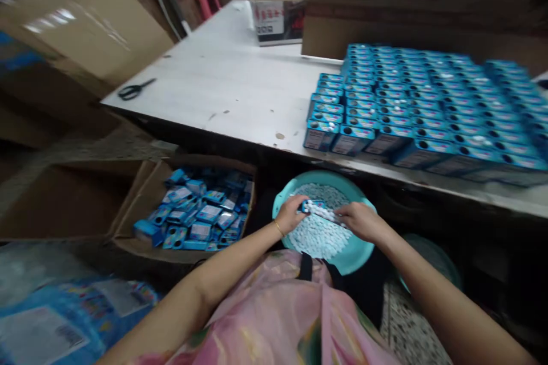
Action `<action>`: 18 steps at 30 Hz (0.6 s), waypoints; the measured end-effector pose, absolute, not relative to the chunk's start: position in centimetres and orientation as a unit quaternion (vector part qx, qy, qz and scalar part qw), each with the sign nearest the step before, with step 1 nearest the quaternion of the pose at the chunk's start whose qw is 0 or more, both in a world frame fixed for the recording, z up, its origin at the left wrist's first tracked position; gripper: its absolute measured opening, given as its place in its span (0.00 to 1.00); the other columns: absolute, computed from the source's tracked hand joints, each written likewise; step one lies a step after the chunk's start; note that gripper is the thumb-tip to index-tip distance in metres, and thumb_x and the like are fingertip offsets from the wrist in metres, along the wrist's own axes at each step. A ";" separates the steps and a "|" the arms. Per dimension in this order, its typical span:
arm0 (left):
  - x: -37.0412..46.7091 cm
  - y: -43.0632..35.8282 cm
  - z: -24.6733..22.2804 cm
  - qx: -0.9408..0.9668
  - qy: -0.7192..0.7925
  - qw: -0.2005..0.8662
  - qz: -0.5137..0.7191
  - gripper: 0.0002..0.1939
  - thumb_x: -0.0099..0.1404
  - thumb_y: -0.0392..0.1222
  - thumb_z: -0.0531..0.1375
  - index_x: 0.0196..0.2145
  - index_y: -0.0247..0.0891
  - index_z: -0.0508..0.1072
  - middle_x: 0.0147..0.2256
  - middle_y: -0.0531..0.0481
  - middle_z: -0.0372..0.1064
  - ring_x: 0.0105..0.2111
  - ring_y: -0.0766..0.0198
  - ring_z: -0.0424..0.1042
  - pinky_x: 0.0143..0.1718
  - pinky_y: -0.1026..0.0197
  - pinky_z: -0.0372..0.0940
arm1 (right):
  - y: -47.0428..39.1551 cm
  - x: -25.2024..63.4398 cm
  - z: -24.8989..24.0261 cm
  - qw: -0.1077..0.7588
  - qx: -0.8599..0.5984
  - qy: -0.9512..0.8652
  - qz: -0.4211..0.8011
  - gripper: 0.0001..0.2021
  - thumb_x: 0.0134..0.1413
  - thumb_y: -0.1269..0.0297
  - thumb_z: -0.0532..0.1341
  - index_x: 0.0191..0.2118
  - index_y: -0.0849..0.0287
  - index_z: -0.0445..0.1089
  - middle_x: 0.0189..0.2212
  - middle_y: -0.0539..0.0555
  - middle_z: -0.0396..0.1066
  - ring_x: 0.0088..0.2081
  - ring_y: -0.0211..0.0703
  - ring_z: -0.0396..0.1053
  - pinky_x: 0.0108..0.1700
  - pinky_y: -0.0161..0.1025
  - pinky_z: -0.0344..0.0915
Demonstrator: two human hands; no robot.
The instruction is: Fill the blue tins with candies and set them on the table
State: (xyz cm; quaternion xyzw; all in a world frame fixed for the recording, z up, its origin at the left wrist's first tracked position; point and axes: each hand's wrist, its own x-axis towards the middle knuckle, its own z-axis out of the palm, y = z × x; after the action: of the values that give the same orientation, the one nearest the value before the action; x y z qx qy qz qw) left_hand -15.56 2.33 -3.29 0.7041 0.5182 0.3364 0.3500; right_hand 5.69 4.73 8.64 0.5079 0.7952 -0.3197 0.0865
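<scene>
A turquoise basin [366, 242] on my lap holds many small white pieces [319, 236]. Over it, my left hand [291, 215] is closed on a small blue box [305, 205] at its left end. White pieces lie along and against the box. My right hand [358, 220] is closed at the right side of these pieces, its fingers pinched on a thin tool or edge too small to make out.
Rows of blue boxes [398, 102] stand on the white table [240, 85], with scissors [135, 89] at its left corner. An open carton [122, 234] of blue boxes sits left of the basin. A printed carton [278, 11] stands at the back.
</scene>
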 end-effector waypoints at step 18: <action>-15.9 2.9 -4.3 0.683 0.528 0.359 0.354 0.19 0.53 0.42 0.61 0.44 0.39 0.68 0.41 0.47 0.70 0.42 0.58 0.68 0.45 0.54 0.63 | 3.6 8.6 11.2 0.091 0.578 0.771 -0.252 0.16 0.53 0.67 0.50 0.43 0.50 0.72 0.36 0.54 0.74 0.39 0.45 0.69 0.38 0.36 0.60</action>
State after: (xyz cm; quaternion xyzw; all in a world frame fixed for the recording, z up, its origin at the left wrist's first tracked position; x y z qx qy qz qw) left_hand -15.89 2.87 -4.30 0.6830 0.5282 0.3544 0.3589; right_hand 8.56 3.57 11.22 0.5779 0.7707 -0.2524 0.0910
